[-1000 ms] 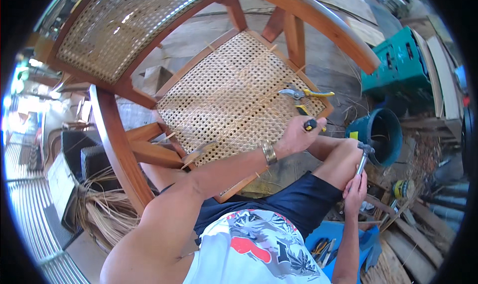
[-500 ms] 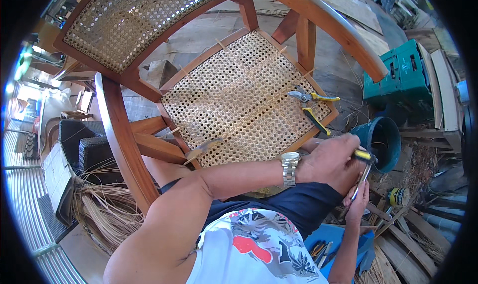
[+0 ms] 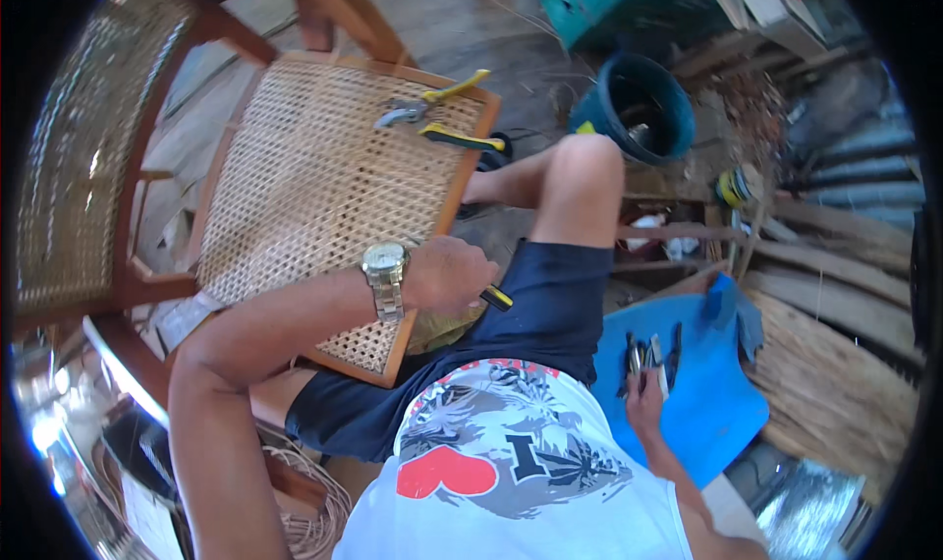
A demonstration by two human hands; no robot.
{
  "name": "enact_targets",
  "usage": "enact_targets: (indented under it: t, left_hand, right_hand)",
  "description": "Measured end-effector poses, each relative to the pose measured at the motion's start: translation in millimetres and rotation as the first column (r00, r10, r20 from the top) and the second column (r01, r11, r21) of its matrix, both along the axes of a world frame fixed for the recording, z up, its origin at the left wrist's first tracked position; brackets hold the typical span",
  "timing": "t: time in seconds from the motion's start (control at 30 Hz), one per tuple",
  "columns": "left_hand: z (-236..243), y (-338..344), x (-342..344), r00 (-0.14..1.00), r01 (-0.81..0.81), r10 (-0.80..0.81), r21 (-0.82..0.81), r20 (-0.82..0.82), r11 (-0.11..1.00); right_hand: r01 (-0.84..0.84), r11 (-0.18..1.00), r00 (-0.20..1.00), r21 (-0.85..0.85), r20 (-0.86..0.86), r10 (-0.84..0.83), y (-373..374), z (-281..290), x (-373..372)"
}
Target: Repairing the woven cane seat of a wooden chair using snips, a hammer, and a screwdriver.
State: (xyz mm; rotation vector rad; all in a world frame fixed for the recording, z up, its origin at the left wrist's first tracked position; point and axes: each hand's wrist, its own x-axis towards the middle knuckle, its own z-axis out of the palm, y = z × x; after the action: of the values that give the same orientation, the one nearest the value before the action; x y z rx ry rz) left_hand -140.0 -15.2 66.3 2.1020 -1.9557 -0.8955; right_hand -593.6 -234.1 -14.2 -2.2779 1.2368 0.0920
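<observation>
White shirt, front: one large dark capital letter beside a red heart, with grey leaf shapes around them.
White shirt, towards the lap: red lettering, too bent and small to read.
Wristwatch, dial: marks too small to read.
Yellow-and-black tin, side: print blurred, unreadable.

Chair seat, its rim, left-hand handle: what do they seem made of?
The seat looks like cane: matte tan, open weave. The rim seems varnished wood, smooth and orange-brown. The handle in the left hand is probably plastic or rubber, given its black-and-yellow colouring; finish unclear.
</observation>
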Motion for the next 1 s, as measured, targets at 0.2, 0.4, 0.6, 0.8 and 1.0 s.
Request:
enact_targets:
  t: [0.2,0.4,0.6,0.8,1.0]
  left_hand:
    - [-2,68,51,0.980,-0.075,0.058,0.085,0.193,0.994]
    - [-19,117,80,0.868,-0.451,0.475,-0.165,0.146,0.877]
    - [-37,123,105,0.825,-0.499,0.544,-0.256,0.154,0.828]
    - [-14,157,204,0.600,-0.554,0.741,-0.511,0.302,0.657]
    - [-26,268,294,-0.040,-0.985,0.939,-0.169,0.341,0.019]
  right_hand:
    - [-0.149,0.989,0.980,-0.023,-0.139,0.145,14,-45,-45]
    - [-0.474,0.880,0.781,0.019,-0.453,0.430,-21,-76,-54]
    - [-0.836,0.523,0.526,-0.164,-0.506,0.683,-44,-90,-51]
    - [-0.793,0.594,0.564,-0.134,-0.532,0.632,-81,-84,-30]
    - [-0.157,0.933,0.861,-0.323,0.418,0.289,-114,47,224]
